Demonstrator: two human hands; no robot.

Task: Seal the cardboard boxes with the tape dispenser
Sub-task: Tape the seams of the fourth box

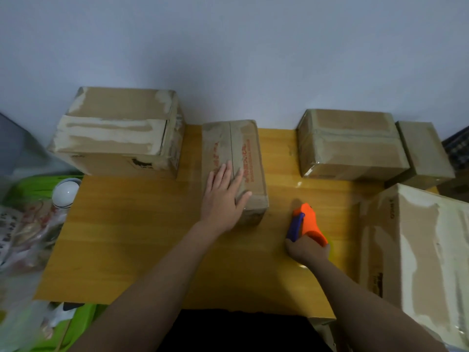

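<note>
Left hand (223, 196): flat, fingers straight, pressing small printed box (234, 168), centre seam untaped. Right hand (305, 250): gripping orange tape dispenser (308, 222) on table (127, 250), right of box. Surrounding boxes (four) apparently taped; this one remains.

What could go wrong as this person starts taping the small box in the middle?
The left hand lies flat across the small brown cardboard box with red print, covering its centre seam, so tape could catch the fingers. The orange and blue tape dispenser is gripped by the right hand away from the box; its cutting edge could nick skin.
</note>
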